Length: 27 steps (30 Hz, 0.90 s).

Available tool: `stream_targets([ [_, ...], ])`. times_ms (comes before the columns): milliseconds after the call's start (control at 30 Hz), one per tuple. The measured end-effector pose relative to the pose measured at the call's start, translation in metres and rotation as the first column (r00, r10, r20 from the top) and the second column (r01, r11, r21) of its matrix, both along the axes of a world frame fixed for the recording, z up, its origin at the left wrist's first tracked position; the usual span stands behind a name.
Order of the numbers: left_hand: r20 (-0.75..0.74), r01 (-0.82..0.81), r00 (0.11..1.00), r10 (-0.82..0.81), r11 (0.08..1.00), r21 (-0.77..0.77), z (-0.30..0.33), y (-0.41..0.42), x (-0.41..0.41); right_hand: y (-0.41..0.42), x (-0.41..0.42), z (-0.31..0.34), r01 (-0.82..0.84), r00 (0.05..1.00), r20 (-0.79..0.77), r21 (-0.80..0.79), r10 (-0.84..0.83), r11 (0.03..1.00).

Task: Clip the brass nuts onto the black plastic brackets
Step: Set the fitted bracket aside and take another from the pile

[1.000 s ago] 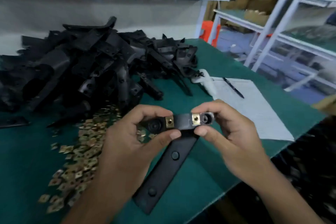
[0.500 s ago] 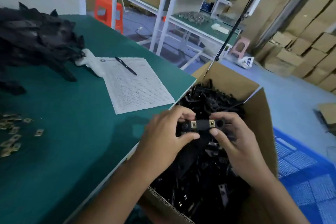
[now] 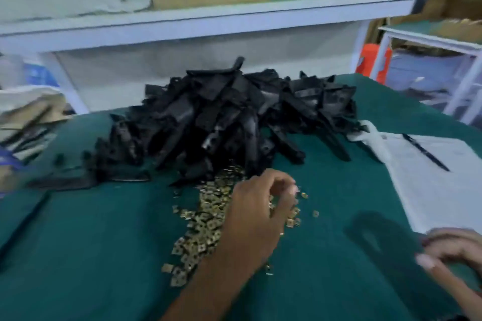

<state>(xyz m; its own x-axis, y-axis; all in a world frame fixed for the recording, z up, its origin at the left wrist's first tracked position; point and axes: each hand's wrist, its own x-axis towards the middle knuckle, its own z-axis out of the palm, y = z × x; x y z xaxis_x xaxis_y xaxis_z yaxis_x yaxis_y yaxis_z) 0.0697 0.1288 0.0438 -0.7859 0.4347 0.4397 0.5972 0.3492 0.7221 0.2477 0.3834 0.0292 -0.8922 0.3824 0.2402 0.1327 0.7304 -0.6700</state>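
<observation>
Whole view is pretty smeared, so small stuff is hard to read. The table [image 3: 91, 255] is covered in a dull green mat. At the far middle sits the big heap of brackets [image 3: 234, 117], black matte plastic, long flat strips tangled so I can't pick single ones apart. On the right there's a white sheet [image 3: 430, 185] with a dark pen [image 3: 425, 152] lying on it; any print is too blurred to read. Near the heap the nuts [image 3: 206, 216] spill toward me, little shiny square brass bits. My left hand [image 3: 258, 219] is over that spill, fingers curled down into the nuts, though I can't tell if it's got any pinched. My right hand [image 3: 453, 253] is cut off at the right edge, fingers bent, can't tell if it holds anything.
</observation>
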Motion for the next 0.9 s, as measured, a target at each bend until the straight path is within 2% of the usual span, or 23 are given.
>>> stream_targets([
  [100,0.031,-0.242,0.969,0.244,0.969,-0.053,-0.015,-0.063,-0.031,-0.057,-0.075,0.016,-0.147,0.989,-0.031,-0.012,0.147,0.989],
  [167,0.106,-0.359,0.928,0.356,0.933,0.008,-0.027,-0.09,-0.044,-0.087,-0.121,0.02,-0.259,0.965,-0.046,-0.027,0.257,0.966],
  [233,0.172,-0.454,0.882,0.44,0.89,0.05,-0.038,-0.104,-0.054,-0.108,-0.169,0.021,-0.31,0.95,0.005,-0.068,0.311,0.948],
  [300,0.213,-0.492,0.857,0.469,0.867,0.073,-0.045,-0.107,-0.062,-0.122,-0.213,0.022,-0.278,0.957,0.073,-0.031,0.279,0.96],
  [400,0.276,-0.515,0.839,0.468,0.848,0.129,-0.048,-0.107,-0.069,-0.135,-0.263,0.023,-0.144,0.977,0.176,0.141,0.118,0.98],
  [467,0.325,-0.519,0.836,0.442,0.829,0.208,-0.048,-0.108,-0.071,-0.139,-0.284,0.022,-0.06,0.983,0.184,0.227,0.018,0.972],
  [533,0.344,-0.517,0.839,0.421,0.813,0.267,-0.048,-0.108,-0.071,-0.141,-0.293,0.021,-0.017,0.985,0.17,0.234,-0.023,0.972],
  [667,0.36,-0.505,0.847,0.391,0.805,0.312,-0.046,-0.107,-0.072,-0.135,-0.281,0.024,-0.066,0.998,-0.001,-0.07,0.066,0.995],
  [767,0.352,-0.486,0.859,0.371,0.805,0.34,-0.043,-0.107,-0.071,-0.131,-0.254,0.034,-0.214,0.976,-0.104,-0.271,0.192,0.939],
  [833,0.348,-0.45,0.878,0.33,0.817,0.361,-0.04,-0.106,-0.069,-0.13,-0.234,0.04,-0.371,0.923,-0.085,-0.446,0.374,0.815],
  [900,0.346,-0.374,0.907,0.241,0.838,0.398,-0.037,-0.107,-0.068,-0.132,-0.218,0.042,-0.461,0.817,-0.025,-0.627,0.576,0.627],
])
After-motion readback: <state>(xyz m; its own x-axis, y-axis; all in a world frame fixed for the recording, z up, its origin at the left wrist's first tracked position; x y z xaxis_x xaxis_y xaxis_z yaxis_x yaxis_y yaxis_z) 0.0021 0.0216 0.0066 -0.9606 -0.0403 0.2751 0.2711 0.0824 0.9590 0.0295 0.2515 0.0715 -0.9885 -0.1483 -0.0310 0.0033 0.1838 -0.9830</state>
